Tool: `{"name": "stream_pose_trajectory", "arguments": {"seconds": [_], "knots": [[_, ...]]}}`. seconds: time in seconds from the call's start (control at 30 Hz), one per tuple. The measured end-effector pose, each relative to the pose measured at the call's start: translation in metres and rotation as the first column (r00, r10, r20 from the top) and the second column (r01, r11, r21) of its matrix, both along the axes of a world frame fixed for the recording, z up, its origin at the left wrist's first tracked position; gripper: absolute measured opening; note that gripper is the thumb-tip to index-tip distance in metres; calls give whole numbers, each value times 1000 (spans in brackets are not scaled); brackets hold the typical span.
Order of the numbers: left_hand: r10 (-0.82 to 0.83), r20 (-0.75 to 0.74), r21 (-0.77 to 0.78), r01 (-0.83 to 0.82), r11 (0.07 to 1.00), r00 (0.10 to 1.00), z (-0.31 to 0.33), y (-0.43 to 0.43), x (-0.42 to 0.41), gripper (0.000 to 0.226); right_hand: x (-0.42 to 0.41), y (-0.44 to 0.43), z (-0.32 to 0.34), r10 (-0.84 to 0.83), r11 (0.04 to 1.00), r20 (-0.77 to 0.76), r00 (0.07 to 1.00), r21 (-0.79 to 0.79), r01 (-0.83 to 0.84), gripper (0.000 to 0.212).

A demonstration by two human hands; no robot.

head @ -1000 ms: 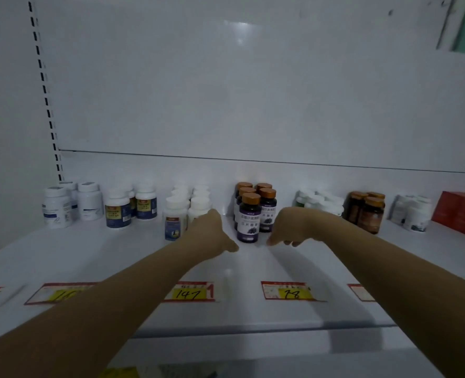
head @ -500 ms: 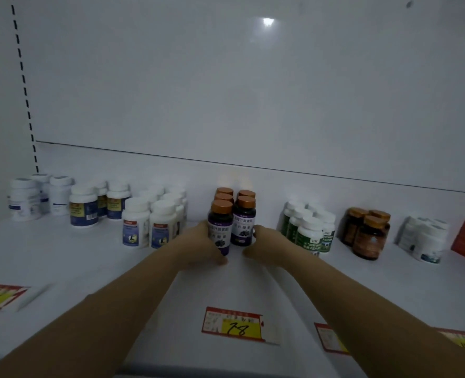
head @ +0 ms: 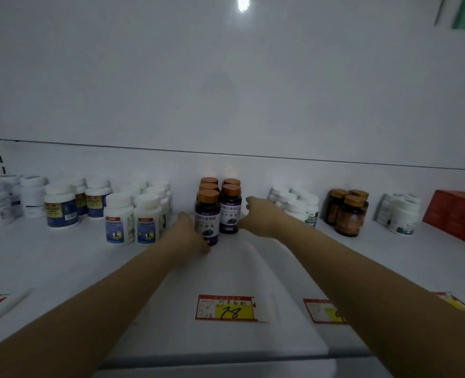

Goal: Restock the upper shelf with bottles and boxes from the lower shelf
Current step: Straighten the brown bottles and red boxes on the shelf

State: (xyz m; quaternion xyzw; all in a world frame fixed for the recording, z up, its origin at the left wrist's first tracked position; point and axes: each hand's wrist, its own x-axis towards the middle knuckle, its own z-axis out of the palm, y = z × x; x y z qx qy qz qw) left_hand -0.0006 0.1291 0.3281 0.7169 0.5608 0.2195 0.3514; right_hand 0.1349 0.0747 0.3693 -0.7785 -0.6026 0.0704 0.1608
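Several dark purple bottles with copper caps stand in two rows at the middle of the white shelf (head: 62,268). My left hand (head: 190,236) wraps the left side of the front left purple bottle (head: 208,214), thumb at its base, fingers hidden behind it. My right hand (head: 258,216) lies against the right side of the front right purple bottle (head: 230,211), fingers apart and one raised. Both bottles stand upright on the shelf.
White bottles with blue labels (head: 131,219) stand left of the group, with more white and navy ones (head: 61,205) further left. Green-labelled white bottles (head: 299,207), brown bottles (head: 347,214), white bottles (head: 401,214) and a red box (head: 457,216) stand to the right. A price tag reading 78 (head: 225,308) lies near the front edge.
Both hands have reached further in and closed in on the two sides of the purple bottle group. The view has moved closer to the shelf.
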Motion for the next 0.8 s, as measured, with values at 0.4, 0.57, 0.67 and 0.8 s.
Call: {"name": "stream_pose_trajectory", "arguments": {"seconds": [0.4, 0.57, 0.67, 0.8], "knots": [[-344, 7, 92, 342, 935, 939, 18, -48, 95, 122, 110, -51, 54, -239, 966, -33, 971, 89, 241, 53], [-296, -71, -69, 291, 954, 953, 12, -34, 133, 123, 147, -47, 27, -250, 962, 24, 968, -104, 251, 50], [-254, -76, -106, 246, 964, 964, 10, -26, 144, 123, 166, -30, 10, -212, 967, -77, 974, -163, 197, 67], [-285, 141, -176, 307, 935, 948, 3, -21, 155, 87, 190, -8, -14, -131, 964, -203, 970, -255, 77, 88]]}}
